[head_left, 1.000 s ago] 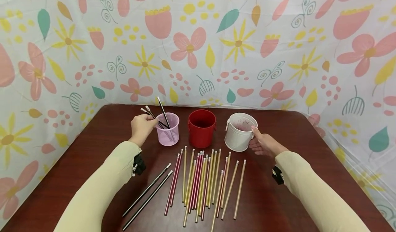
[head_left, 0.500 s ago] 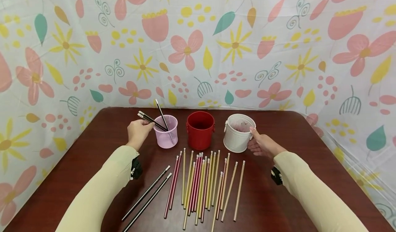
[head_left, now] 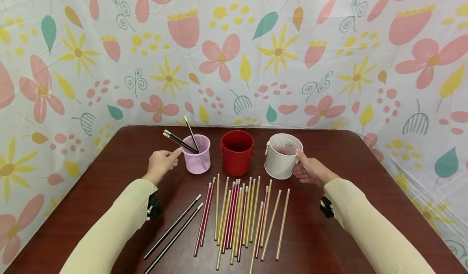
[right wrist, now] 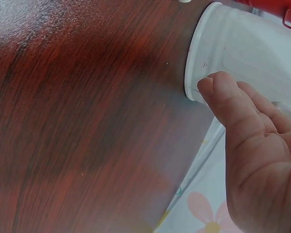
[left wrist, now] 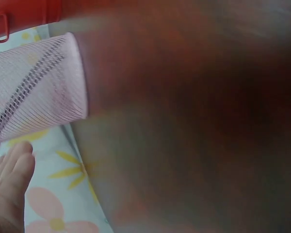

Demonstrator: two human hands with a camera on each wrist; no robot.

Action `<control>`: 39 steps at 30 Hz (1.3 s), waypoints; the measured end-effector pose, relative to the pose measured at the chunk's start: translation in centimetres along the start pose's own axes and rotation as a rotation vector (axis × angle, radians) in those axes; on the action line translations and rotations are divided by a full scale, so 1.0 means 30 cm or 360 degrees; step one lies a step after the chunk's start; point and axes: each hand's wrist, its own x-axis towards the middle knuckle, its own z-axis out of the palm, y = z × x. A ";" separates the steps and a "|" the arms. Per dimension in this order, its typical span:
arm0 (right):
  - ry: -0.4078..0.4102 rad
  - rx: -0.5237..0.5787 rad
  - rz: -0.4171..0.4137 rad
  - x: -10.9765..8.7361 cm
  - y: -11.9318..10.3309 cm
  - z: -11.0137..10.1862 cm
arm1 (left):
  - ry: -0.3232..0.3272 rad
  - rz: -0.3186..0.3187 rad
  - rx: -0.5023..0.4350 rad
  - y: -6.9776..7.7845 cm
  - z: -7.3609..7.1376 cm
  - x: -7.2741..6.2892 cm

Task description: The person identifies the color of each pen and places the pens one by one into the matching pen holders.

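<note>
Black pencils [head_left: 179, 140] with white eraser ends lean in the pink mesh cup [head_left: 198, 162], at the back left of the table. Just left of this cup is my left hand [head_left: 161, 163], its thumb pointing to the rim and nothing held. In the left wrist view, the fingers [left wrist: 14, 170] lie straight, below the mesh wall. My right hand [head_left: 315, 170] is against the right side of the white bucket [head_left: 279, 166], thumb at the rim. The right wrist view shows its fingers [right wrist: 237, 107] extended along the bucket's wall. Between both containers stands a red bucket [head_left: 237, 160].
Gold and dark red pencils [head_left: 237, 221] lie loosely side by side across the table's middle. Two black pencils [head_left: 175, 235] lie slanted at front left. A flowered cloth [head_left: 226, 55] hangs behind the brown table [head_left: 321, 233].
My left hand has let go of black pencils, which now lean in the pink cup, and has drawn slightly back to the left. The right hand stays at the white bucket.
</note>
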 end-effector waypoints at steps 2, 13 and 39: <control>0.0003 0.0007 0.0005 0.002 0.000 -0.003 | -0.0122 -0.0058 -0.0047 -0.014 -0.011 -0.016; -0.0063 0.0008 0.0022 0.011 -0.008 0.005 | -0.0647 0.0044 0.0434 -0.002 -0.040 -0.131; -0.0183 0.0034 0.0121 0.022 -0.006 -0.082 | -0.1032 -0.0011 0.0581 0.014 0.057 -0.197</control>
